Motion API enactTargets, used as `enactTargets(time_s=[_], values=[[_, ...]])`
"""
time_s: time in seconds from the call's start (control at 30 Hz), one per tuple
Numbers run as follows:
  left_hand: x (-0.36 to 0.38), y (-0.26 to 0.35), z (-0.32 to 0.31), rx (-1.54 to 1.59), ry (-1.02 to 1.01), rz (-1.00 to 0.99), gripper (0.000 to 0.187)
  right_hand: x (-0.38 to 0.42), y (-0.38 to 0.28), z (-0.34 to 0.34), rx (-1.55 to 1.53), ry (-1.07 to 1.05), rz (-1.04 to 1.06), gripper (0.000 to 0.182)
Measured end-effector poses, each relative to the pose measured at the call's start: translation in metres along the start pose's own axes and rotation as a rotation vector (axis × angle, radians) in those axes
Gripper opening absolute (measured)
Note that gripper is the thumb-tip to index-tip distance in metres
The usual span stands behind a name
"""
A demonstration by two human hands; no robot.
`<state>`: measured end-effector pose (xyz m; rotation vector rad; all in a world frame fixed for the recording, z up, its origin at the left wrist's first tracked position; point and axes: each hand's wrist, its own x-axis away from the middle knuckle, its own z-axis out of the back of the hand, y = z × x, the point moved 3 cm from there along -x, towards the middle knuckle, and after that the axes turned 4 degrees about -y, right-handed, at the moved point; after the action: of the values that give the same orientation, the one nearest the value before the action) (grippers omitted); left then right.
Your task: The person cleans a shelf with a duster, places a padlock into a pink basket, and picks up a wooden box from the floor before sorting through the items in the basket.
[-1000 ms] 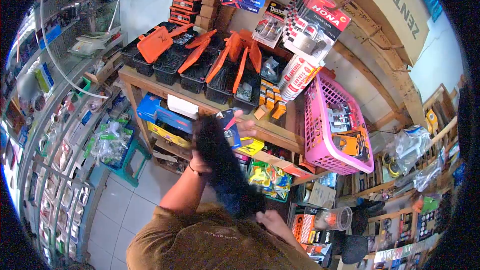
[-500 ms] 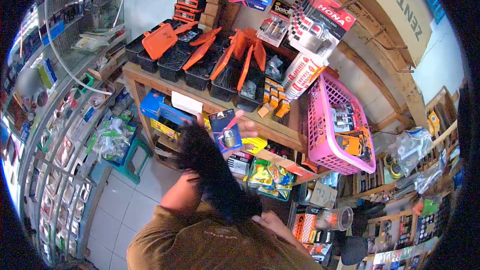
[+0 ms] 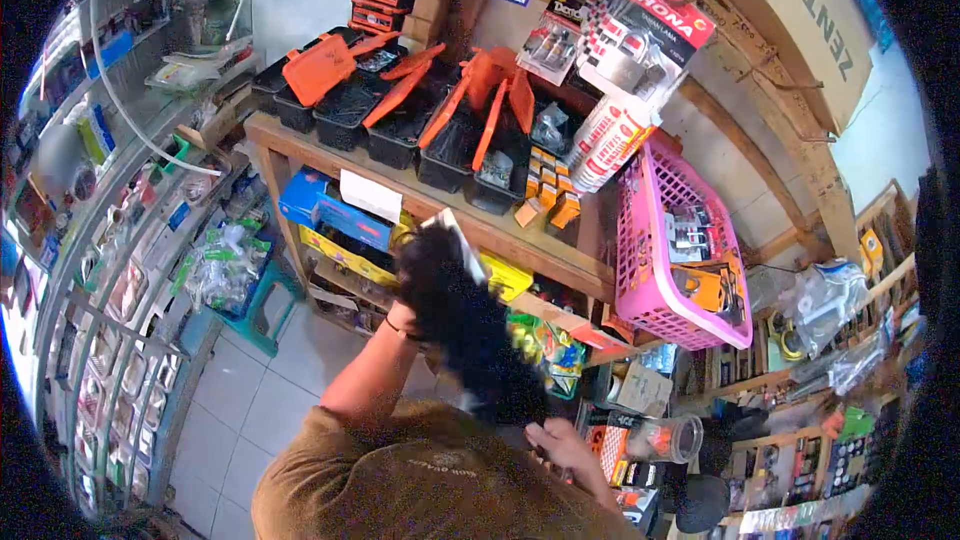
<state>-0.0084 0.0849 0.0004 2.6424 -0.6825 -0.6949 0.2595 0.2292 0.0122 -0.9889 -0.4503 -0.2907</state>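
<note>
A long, fluffy black duster (image 3: 455, 325) runs up from my right hand (image 3: 562, 443), whose fingers are curled at its lower end. My left hand (image 3: 403, 312), with a thin band at the wrist, reaches up toward the shelf and is mostly hidden behind the duster. Above it, a carded padlock pack (image 3: 462, 245) shows as a pale, tilted strip, with the duster's tip against it. The hidden fingers appear to hold this pack.
Black bins with orange lids (image 3: 395, 145) line the wooden shelf (image 3: 555, 250). A pink basket (image 3: 635, 315) of packaged goods stands at the right, beside white sealant tubes (image 3: 605, 145). Blue boxes (image 3: 335, 215) sit below. A green stool (image 3: 265, 315) stands on the floor at left.
The padlock pack has turned from its blue front to a pale, narrow side. My left hand's spread fingers have gone behind the duster, and the duster's tip has shifted right.
</note>
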Motion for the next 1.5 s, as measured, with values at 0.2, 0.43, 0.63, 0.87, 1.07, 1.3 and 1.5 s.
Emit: enactTargets(time_s=[0.2, 0.43, 0.63, 0.87, 1.07, 1.3, 1.5], values=[[-0.013, 0.005, -0.064, 0.344, -0.094, 0.075, 0.067, -0.006, 0.026, 0.011, 0.258, -0.01, -0.021, 0.053], [-0.026, -0.022, -0.089, 0.32, 0.085, 0.131, 0.081, 0.0, 0.05, 0.024, 0.151, -0.099, -0.18, 0.053], [-0.033, -0.038, -0.118, 0.187, 0.078, 0.133, 0.081, -0.003, 0.091, 0.034, -0.149, 0.079, -0.001, 0.05], [-0.039, -0.058, -0.147, 0.238, 0.161, 0.13, 0.078, -0.002, 0.072, 0.042, -0.188, 0.091, 0.055, 0.053], [-0.04, -0.065, -0.143, 0.203, -0.148, 0.219, 0.073, 0.0, 0.068, 0.044, -0.196, 0.113, -0.084, 0.052], [-0.047, -0.065, -0.12, 0.199, -0.246, 0.137, 0.075, -0.012, 0.069, 0.039, 0.163, -0.002, 0.189, 0.051], [-0.052, -0.059, -0.15, 0.128, -0.142, 0.131, 0.077, -0.022, 0.099, 0.04, 0.136, -0.007, 0.121, 0.05]])
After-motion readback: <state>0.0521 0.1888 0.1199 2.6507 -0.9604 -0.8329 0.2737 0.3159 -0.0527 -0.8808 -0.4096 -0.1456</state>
